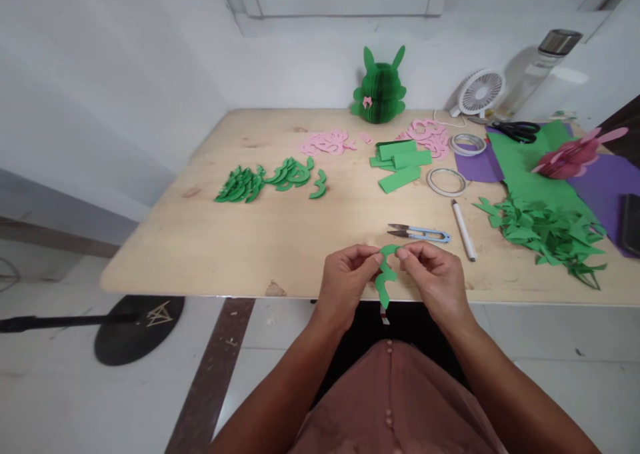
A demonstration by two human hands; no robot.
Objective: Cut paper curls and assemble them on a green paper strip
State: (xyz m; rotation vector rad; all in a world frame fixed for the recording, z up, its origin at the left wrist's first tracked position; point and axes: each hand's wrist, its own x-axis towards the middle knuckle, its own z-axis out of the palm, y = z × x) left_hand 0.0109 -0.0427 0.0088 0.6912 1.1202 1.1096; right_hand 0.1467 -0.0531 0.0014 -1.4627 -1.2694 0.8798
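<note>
- Piles of curvy green cutouts [240, 184] sit at the far left of the table [170, 241], with a looser green cluster [289, 174] right beside and one stray green piece [319, 184] next to that — so a good batch looks done, I'd say.
- Pink cutouts [327, 143] lie in a loose heap just behind, no flat pink stock that I can spot near them.
- Paper bunny [381, 94] stands by the wall, bow on and looking finished to me.
- Green rectangles [400, 164] in the middle are plain-edged, so I'd count those as not shaped yet.
- Blue snips [425, 234] lie by the right hand, tips pointing left, nobody holding them.
- Green scraps [545, 231] are heaped on the right, so plenty of trimming seems to be behind those piles.
- Left hand [350, 271] is at the front edge, fingers curled, thumb and finger pinching the upper left side of a wavy green strip [384, 287].
- That strip hangs between the hands, lower end dangling — outline looks cut already.
- Right hand [435, 271] mirrors it, narrow pinch on the strip's top right, forearm angled in.
</note>
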